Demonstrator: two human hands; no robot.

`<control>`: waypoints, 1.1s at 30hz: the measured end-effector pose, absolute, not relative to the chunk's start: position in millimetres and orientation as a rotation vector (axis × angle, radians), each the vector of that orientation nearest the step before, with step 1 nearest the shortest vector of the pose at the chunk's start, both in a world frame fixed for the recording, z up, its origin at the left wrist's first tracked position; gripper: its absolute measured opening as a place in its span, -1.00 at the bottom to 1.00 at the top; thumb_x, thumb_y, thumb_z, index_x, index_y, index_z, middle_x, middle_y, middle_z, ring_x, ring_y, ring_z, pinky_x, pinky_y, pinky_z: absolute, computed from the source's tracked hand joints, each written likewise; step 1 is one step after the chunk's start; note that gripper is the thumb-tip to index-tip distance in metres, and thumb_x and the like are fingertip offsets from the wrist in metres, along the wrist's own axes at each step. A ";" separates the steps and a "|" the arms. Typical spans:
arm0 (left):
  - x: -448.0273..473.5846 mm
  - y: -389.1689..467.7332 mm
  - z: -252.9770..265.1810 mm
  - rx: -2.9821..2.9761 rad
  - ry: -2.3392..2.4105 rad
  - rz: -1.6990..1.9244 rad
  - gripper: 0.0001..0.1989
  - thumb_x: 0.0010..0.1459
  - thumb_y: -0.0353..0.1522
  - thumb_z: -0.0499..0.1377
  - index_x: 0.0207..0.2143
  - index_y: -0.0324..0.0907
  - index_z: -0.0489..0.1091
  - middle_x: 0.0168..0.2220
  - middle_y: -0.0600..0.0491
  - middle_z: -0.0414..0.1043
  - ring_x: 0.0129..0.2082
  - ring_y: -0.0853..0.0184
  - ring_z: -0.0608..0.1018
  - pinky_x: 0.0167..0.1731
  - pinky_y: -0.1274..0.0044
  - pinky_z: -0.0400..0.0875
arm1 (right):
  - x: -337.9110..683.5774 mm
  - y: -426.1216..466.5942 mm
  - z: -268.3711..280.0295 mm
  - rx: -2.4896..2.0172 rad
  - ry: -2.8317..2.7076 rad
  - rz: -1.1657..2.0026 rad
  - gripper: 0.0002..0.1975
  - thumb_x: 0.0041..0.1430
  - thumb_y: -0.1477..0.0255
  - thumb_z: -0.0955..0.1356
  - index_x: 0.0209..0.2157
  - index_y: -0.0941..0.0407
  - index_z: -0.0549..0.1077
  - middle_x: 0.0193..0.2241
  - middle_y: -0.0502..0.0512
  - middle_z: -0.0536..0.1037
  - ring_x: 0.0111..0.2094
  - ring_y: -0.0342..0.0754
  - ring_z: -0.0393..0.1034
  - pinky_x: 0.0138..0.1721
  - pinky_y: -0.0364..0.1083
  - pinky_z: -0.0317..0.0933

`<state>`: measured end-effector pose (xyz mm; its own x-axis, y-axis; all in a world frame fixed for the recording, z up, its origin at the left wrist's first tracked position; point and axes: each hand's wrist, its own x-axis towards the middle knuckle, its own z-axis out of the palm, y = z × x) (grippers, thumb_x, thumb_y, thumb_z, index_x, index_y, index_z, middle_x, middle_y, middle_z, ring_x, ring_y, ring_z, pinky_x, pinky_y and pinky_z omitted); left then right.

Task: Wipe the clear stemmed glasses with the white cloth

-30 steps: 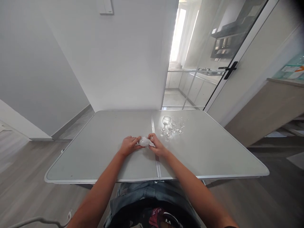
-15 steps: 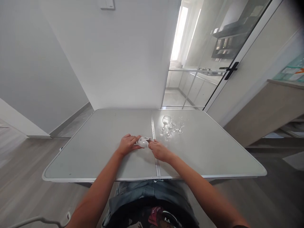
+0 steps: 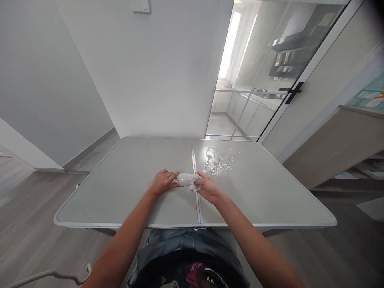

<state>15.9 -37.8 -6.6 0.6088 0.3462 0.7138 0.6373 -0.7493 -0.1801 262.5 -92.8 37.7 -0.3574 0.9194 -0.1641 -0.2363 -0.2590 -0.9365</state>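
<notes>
Between my hands, just above the table, a glass [image 3: 182,180] lies sideways. My left hand [image 3: 163,182] is closed around its left end, probably the stem or foot, which the fingers mostly hide. At the glass's right end, my right hand [image 3: 207,188] grips a crumpled white cloth [image 3: 195,187], pressed against the rim side. Whether it is fabric or paper is hard to tell. Beyond my right hand, several clear stemmed glasses stand grouped on the table, among them a round-bowled wine glass [image 3: 211,153].
The pale folding table [image 3: 126,184] has a metal seam [image 3: 194,160] down its middle and a raised metal edge. A white wall [image 3: 162,80] meets its far side. A glazed door with a black handle [image 3: 294,93] stands at the back right, near a wooden shelf [image 3: 336,140].
My right hand has turned and shifted slightly right, and the cloth now bunches at the glass's right end. My left hand keeps its hold. The view has tilted a little.
</notes>
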 end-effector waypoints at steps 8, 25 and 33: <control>15.4 -37.1 -6.0 -2.482 -0.763 -1.101 -0.49 0.22 0.03 0.21 -0.04 -0.21 0.43 -0.55 0.12 0.47 -0.56 0.42 0.47 -0.39 0.50 0.23 | 264.1 -100.3 29.0 -0.908 -2.069 0.683 -0.81 0.12 0.65 0.21 -0.38 0.05 0.20 -0.41 0.02 0.35 -0.36 -0.05 0.23 -0.28 -0.05 0.17; 15.9 -34.7 -11.7 -2.511 -0.836 -0.985 -0.49 0.26 0.06 0.14 -0.07 -0.19 0.45 -0.53 0.07 0.51 -0.55 0.39 0.50 -0.41 0.48 0.21 | 262.0 -88.2 39.5 -0.907 -1.285 1.705 -0.77 -0.12 0.53 0.32 -0.43 0.06 0.15 -0.48 -0.06 0.20 -0.44 -0.11 0.13 -0.40 -0.12 0.01; 16.4 -37.2 -8.3 -2.498 -0.853 -1.077 -0.46 0.23 0.07 0.17 -0.06 -0.20 0.46 -0.55 0.10 0.49 -0.56 0.42 0.48 -0.40 0.50 0.23 | 267.7 -94.0 31.2 -0.878 -1.780 1.189 -0.79 0.02 0.56 0.26 -0.48 0.06 0.07 -0.47 -0.05 0.16 -0.41 -0.10 0.06 -0.34 -0.09 0.01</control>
<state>16.4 -37.2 -8.3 0.5451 0.4050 0.7340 0.6217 -0.7827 -0.0299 267.7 -94.0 31.2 -0.4349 0.8681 0.2395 0.1109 0.3155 -0.9424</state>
